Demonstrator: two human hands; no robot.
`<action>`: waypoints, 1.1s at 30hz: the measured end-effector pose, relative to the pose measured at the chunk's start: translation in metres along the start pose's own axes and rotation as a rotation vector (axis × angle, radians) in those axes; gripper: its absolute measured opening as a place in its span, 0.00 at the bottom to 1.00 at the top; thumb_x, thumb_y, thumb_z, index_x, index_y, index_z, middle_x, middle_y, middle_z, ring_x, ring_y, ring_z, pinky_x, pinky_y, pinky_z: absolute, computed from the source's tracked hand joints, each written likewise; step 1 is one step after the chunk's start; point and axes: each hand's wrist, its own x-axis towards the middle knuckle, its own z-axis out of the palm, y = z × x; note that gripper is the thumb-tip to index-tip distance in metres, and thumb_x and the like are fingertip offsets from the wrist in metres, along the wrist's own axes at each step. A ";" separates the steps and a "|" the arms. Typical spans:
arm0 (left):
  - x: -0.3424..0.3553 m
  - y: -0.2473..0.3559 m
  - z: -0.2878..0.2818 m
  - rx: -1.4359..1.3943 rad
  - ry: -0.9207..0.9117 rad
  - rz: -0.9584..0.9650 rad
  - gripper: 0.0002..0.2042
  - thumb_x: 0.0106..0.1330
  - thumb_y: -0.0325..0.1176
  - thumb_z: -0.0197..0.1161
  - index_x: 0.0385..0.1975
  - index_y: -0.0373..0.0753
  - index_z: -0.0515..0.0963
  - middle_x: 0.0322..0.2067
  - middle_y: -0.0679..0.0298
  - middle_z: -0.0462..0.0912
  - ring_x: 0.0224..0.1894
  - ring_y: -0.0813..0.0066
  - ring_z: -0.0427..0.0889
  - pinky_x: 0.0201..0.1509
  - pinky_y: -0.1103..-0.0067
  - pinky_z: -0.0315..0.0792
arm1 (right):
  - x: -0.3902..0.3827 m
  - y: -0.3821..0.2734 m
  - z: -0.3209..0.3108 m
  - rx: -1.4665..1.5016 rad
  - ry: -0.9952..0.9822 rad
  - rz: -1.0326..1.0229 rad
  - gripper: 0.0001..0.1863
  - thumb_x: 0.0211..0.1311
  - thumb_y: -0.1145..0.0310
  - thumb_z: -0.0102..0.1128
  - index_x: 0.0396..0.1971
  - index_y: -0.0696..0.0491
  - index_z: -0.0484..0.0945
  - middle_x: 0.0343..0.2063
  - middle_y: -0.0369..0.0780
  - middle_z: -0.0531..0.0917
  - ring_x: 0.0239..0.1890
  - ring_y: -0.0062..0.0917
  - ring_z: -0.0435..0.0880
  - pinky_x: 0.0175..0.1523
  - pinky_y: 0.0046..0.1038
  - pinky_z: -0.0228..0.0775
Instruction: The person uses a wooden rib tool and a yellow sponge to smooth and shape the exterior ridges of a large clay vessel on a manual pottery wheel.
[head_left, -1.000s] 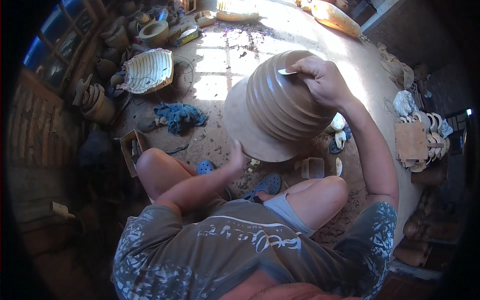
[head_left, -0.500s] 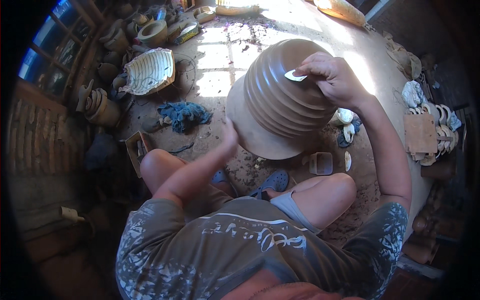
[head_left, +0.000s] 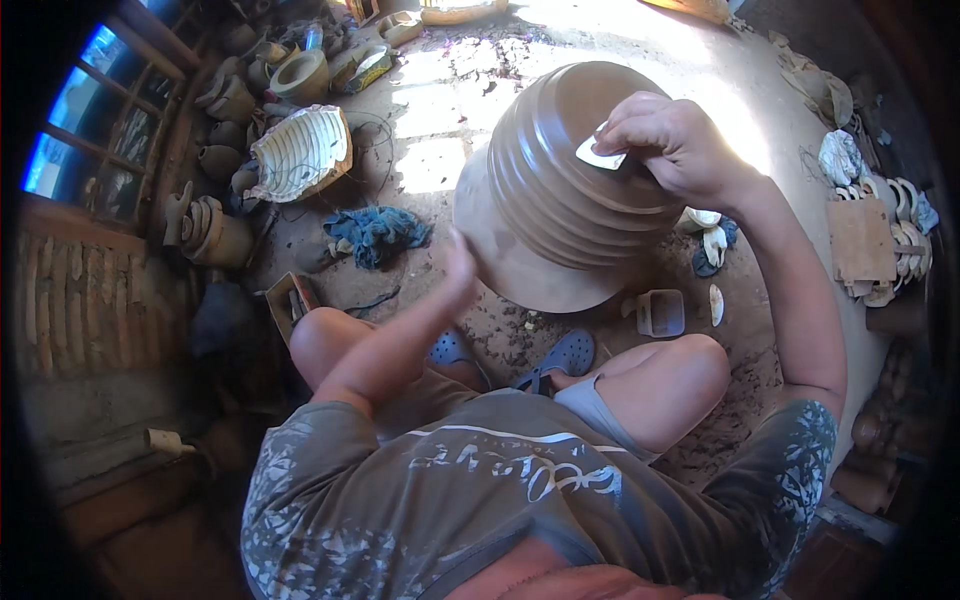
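A large ridged brown clay pot (head_left: 540, 170), narrower at its top, sits over a broad round grey-brown disc (head_left: 535, 288). My right hand (head_left: 675, 145) pinches a flat white scraper (head_left: 598, 155) against the pot's upper ridged surface. Along the disc's near-left edge lies my left hand (head_left: 460, 268), its fingers fairly straight and touching the rim, with nothing visible held in them.
A white ribbed mould (head_left: 305, 155), a blue cloth (head_left: 375, 235) and several clay vessels (head_left: 300, 75) lie at left. Near my right knee (head_left: 700, 375) are a plastic tub (head_left: 660, 312) and a white oval piece (head_left: 716, 303). Stacked curved pieces (head_left: 905, 235) stand at right.
My right hand has moved rightward with the scraper, which is turned to show more of its face. My left hand has shifted up and leftward along the disc's rim. The view has tilted slightly.
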 end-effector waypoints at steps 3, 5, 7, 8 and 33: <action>-0.134 -0.033 0.079 0.021 -0.169 -0.277 0.45 0.73 0.73 0.23 0.80 0.43 0.41 0.79 0.55 0.48 0.79 0.53 0.50 0.77 0.53 0.48 | -0.011 0.002 -0.004 0.010 -0.021 0.033 0.16 0.53 0.89 0.59 0.37 0.56 0.88 0.37 0.42 0.87 0.42 0.32 0.87 0.47 0.28 0.81; -0.135 -0.051 0.078 0.061 -0.194 -0.293 0.48 0.70 0.76 0.21 0.80 0.44 0.41 0.78 0.52 0.51 0.77 0.49 0.54 0.74 0.48 0.51 | -0.010 -0.001 -0.004 -0.012 -0.042 0.032 0.16 0.52 0.89 0.59 0.37 0.56 0.88 0.37 0.42 0.88 0.42 0.32 0.87 0.47 0.29 0.81; -0.109 -0.036 0.073 0.075 -0.101 -0.254 0.49 0.69 0.77 0.20 0.80 0.44 0.43 0.76 0.49 0.57 0.73 0.44 0.63 0.71 0.44 0.57 | -0.011 -0.001 -0.004 -0.012 -0.040 0.023 0.15 0.52 0.88 0.60 0.36 0.57 0.88 0.36 0.43 0.87 0.41 0.33 0.87 0.47 0.30 0.81; -0.072 -0.024 0.058 0.037 -0.010 -0.081 0.44 0.74 0.71 0.23 0.79 0.41 0.46 0.75 0.50 0.58 0.74 0.49 0.62 0.74 0.52 0.57 | -0.011 -0.001 -0.003 0.012 -0.025 0.003 0.14 0.53 0.88 0.61 0.36 0.57 0.88 0.34 0.44 0.87 0.40 0.35 0.87 0.47 0.31 0.81; -0.003 0.018 0.022 0.362 0.075 0.443 0.28 0.83 0.45 0.40 0.75 0.33 0.52 0.68 0.42 0.68 0.68 0.51 0.71 0.72 0.62 0.65 | 0.000 0.036 0.000 -0.395 0.225 0.275 0.10 0.67 0.70 0.59 0.41 0.57 0.86 0.37 0.47 0.85 0.43 0.42 0.83 0.53 0.41 0.75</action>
